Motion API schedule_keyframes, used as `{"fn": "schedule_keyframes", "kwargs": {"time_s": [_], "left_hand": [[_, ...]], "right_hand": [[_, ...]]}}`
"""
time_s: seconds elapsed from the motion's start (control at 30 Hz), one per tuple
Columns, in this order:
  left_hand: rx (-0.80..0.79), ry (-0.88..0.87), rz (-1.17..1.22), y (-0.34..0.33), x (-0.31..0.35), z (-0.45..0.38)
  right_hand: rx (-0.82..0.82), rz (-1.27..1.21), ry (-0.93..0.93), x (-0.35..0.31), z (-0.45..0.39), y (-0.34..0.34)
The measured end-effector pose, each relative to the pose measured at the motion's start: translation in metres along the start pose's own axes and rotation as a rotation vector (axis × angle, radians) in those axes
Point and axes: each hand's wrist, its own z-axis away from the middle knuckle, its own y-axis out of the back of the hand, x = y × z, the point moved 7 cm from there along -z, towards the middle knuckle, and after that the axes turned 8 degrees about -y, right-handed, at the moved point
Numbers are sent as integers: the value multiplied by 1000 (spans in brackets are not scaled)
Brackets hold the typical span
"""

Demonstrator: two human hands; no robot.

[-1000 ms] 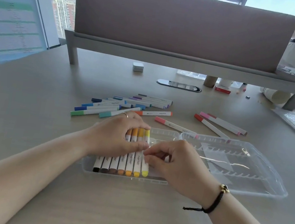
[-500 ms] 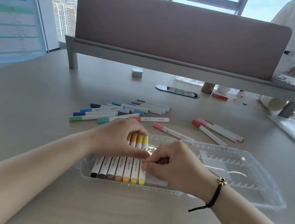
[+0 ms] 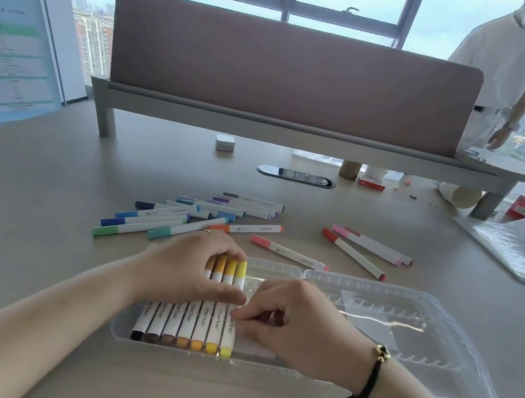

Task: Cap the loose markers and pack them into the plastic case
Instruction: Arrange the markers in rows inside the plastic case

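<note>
A grey table (image 3: 35,200) fronts a screen (image 3: 292,74), where a second person (image 3: 513,82) stands. Near the edge lies a clear case (image 3: 430,387), lid (image 3: 406,320) folded open to the right. Seven capped markers (image 3: 193,324), black through yellow, lie side by side in its left half. Loose markers (image 3: 184,218) sit beyond the case, blues and greens left, reds and pinks (image 3: 353,252) right. The left hand (image 3: 190,269) rests curled over the packed row, clasping it; the right hand (image 3: 290,324), fingers curled, pinches the yellow marker (image 3: 230,329) at the row's end.
</note>
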Motion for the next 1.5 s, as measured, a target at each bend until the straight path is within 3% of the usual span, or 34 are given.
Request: {"fn": "schedule_keyframes", "kwargs": {"time_s": [0.4, 0.5, 0.6, 0.7, 0.8, 0.93, 1.03, 1.3, 1.4, 1.5], "left_hand": [[253, -117, -151, 24, -1, 22], [344, -140, -309, 36, -4, 24], [447, -152, -295, 47, -7, 24], [395, -127, -229, 41, -12, 21], [297, -116, -216, 30, -10, 20], [270, -132, -212, 24, -4, 20], [261, -142, -169, 22, 0, 19], [166, -154, -134, 12, 8, 16], [118, -126, -98, 9, 8, 14], [65, -64, -95, 6, 2, 12]], "right_hand": [[-13, -14, 11, 2, 0, 1], [-26, -27, 21, 0, 2, 1], [66, -64, 8, 3, 1, 15], [390, 50, -91, 33, -4, 62], [652, 269, -303, 82, -1, 110], [594, 321, -590, 146, -2, 119], [567, 301, -648, 158, -6, 116], [633, 284, -613, 148, -9, 118], [696, 232, -521, 124, -3, 123], [648, 65, -353, 87, -1, 109]]}}
